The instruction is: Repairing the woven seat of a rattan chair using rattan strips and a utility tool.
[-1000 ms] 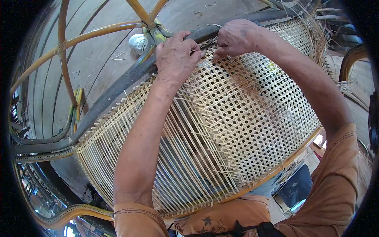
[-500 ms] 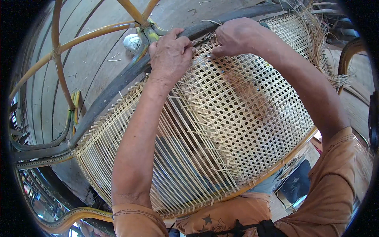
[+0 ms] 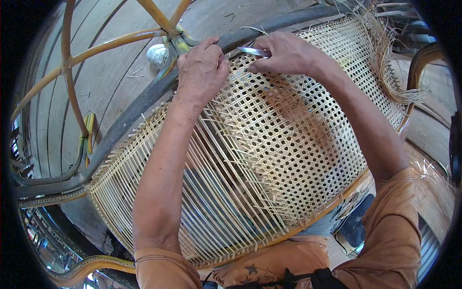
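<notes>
Cane panel borders pole; right hand clamps blade, unclear whether left hand grips.

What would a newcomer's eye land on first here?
The big pale cane panel fills the middle, its right side woven into a holed lattice, its left mostly parallel strands. At its upper edge, a shiny blade juts from the right hand toward the left hand.
</notes>
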Tool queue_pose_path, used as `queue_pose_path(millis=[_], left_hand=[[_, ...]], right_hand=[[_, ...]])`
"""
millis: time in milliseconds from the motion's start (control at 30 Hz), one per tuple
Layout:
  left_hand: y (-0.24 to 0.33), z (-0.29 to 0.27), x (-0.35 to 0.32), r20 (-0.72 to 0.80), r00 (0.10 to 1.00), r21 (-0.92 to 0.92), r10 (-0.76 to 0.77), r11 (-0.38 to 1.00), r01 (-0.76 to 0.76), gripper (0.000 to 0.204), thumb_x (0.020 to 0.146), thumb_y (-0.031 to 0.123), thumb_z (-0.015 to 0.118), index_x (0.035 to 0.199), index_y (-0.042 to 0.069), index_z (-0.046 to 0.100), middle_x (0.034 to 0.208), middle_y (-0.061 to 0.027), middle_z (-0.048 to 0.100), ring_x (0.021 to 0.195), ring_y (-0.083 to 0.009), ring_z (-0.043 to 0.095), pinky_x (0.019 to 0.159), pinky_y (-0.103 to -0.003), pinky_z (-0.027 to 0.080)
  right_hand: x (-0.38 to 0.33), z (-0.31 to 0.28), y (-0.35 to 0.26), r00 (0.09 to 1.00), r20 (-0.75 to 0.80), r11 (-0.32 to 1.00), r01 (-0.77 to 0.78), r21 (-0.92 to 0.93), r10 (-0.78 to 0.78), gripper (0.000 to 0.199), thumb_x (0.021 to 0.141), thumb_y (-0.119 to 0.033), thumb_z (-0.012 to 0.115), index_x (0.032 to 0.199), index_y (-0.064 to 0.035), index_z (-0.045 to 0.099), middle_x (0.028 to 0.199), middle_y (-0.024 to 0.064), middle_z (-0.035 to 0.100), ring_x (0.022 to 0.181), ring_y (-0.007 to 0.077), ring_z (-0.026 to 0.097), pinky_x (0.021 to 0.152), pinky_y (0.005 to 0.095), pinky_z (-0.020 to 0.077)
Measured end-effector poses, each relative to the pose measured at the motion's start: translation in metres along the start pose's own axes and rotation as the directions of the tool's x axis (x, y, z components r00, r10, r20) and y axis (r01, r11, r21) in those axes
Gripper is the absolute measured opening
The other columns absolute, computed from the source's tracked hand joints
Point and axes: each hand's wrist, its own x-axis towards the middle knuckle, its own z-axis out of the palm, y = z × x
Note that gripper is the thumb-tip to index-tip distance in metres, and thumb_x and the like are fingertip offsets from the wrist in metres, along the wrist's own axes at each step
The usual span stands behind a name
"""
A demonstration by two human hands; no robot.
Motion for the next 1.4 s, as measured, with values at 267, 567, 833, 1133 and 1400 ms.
queue_pose_path(millis=[267,567,833,1133,1400], left_hand=[[0.006,0.0,0.001,-0.012,0.998,-0.005,-0.06,0.998,0.06,0.014,0.076,0.02,0.063,0.085,0.01,0.066,0.119,-0.0078,0.058,0.107,-0.026,0.055,0.089,-0.044,0.034],[0.002,-0.004,0.0,0.007,0.998,-0.029,-0.062,0.998,0.062,0.015,0.076,0.022,0.067,0.084,0.009,0.066,0.119,-0.0092,0.058,0.104,-0.0265,0.057,0.088,-0.04,0.043],[0.007,-0.002,-0.001,0.019,0.993,0.029,-0.118,0.993,0.118,0.016,0.078,0.024,0.061,0.088,0.014,0.069,0.121,-0.0056,0.056,0.111,-0.0236,0.052,0.09,-0.044,0.036],[0.008,0.0,0.001,0.036,0.989,0.048,-0.142,0.989,0.14,0.017,0.077,0.024,0.059,0.088,0.017,0.07,0.122,-0.0049,0.055,0.109,-0.0243,0.053,0.09,-0.045,0.035],[0.009,-0.001,0.003,0.069,0.982,0.045,-0.174,0.984,0.171,0.016,0.077,0.024,0.059,0.088,0.018,0.069,0.122,-0.0042,0.055,0.109,-0.0239,0.054,0.089,-0.045,0.036]], right_hand=[[0.003,0.036,-0.011,0.982,-0.176,0.991,0.052,-0.124,-0.074,0.018,0.08,-0.023,0.06,0.082,-0.005,0.058,0.072,0.0147,0.06,0.071,0.0328,0.061,0.063,0.0425,0.0466],[-0.007,0.047,-0.026,0.975,-0.183,0.955,0.071,-0.289,-0.127,0.016,0.076,-0.008,0.056,0.091,-0.0066,0.059,0.094,0.0121,0.061,0.088,0.0315,0.062,0.073,0.0419,0.0502],[0.02,0.023,-0.009,0.976,0.096,0.96,0.209,-0.185,-0.194,0.02,0.075,-0.015,0.057,0.09,-0.002,0.056,0.083,0.0203,0.061,0.082,0.0391,0.059,0.069,0.0459,0.0468],[0.009,0.034,-0.008,0.963,-0.095,0.959,0.235,-0.158,-0.252,0.023,0.081,-0.023,0.059,0.087,-0.0013,0.054,0.079,0.0194,0.059,0.073,0.0368,0.057,0.065,0.0428,0.045],[0.018,0.03,-0.004,0.97,0.041,0.943,0.242,-0.23,-0.239,0.023,0.087,-0.024,0.055,0.086,-0.0006,0.053,0.074,0.019,0.056,0.065,0.0339,0.053,0.061,0.0414,0.042]])
